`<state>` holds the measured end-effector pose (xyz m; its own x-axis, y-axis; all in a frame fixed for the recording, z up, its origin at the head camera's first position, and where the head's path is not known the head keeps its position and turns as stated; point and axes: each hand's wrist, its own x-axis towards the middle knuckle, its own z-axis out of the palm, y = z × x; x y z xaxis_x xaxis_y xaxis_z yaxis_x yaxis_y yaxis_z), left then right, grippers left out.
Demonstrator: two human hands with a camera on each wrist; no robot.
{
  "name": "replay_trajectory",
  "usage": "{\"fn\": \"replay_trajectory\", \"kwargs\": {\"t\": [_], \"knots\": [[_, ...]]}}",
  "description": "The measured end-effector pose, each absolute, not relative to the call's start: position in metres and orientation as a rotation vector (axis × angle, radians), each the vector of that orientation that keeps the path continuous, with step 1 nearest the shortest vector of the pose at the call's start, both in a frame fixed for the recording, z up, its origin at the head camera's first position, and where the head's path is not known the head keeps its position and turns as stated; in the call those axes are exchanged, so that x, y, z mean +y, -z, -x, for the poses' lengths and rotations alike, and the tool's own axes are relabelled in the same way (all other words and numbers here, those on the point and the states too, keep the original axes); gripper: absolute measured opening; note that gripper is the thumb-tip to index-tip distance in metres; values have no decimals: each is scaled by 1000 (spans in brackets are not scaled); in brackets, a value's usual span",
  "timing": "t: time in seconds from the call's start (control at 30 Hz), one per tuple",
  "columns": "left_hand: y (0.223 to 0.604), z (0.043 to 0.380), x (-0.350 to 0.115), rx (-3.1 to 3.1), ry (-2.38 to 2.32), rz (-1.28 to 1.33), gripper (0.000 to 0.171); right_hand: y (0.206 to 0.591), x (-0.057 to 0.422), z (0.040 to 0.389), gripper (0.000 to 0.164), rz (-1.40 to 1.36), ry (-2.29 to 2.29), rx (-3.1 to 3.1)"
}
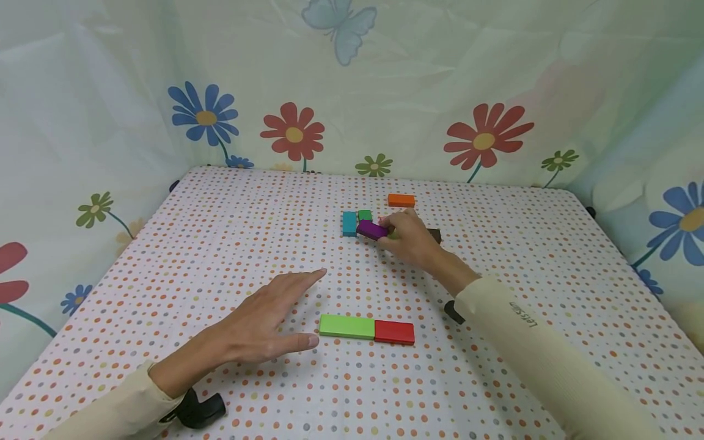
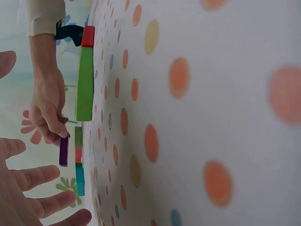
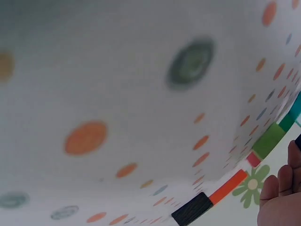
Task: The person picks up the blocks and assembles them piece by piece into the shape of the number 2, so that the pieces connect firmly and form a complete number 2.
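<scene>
Within the table edges, right hand pinches purple block; left hand spreads loosely. Only left wrist view shows block aloft.

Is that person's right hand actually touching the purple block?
Touching. The left wrist view shows the right hand pinching one end of the purple block.

Right hand: purple block in grip, blue block beyond at 9, orange block at 12, dark block just beside at 3 | Left hand: lime bar at 3, red block abutting it; free cloth at 12 | Lane between bar and blue block passable, right sleeve bounding at 3
</scene>
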<state>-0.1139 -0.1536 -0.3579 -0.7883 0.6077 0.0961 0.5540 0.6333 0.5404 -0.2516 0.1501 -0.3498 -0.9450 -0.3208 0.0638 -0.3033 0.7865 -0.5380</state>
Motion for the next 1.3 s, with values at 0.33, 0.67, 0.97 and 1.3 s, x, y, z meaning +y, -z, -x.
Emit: {"fn": "replay_trajectory", "kwargs": {"t": [0.33, 0.67, 0.97, 1.3], "knots": [[358, 113, -153, 2753, -857, -963, 93, 353, 138, 238, 28, 641, 899, 2863], [360, 112, -154, 2750, -857, -943, 93, 357, 129, 224, 29, 722, 905, 2789], [360, 113, -154, 2762, -835, -959, 93, 360, 128, 217, 31, 815, 827, 2752], [359, 113, -154, 2763, -824, -941, 94, 358, 128, 212, 28, 920, 782, 2721]]}}
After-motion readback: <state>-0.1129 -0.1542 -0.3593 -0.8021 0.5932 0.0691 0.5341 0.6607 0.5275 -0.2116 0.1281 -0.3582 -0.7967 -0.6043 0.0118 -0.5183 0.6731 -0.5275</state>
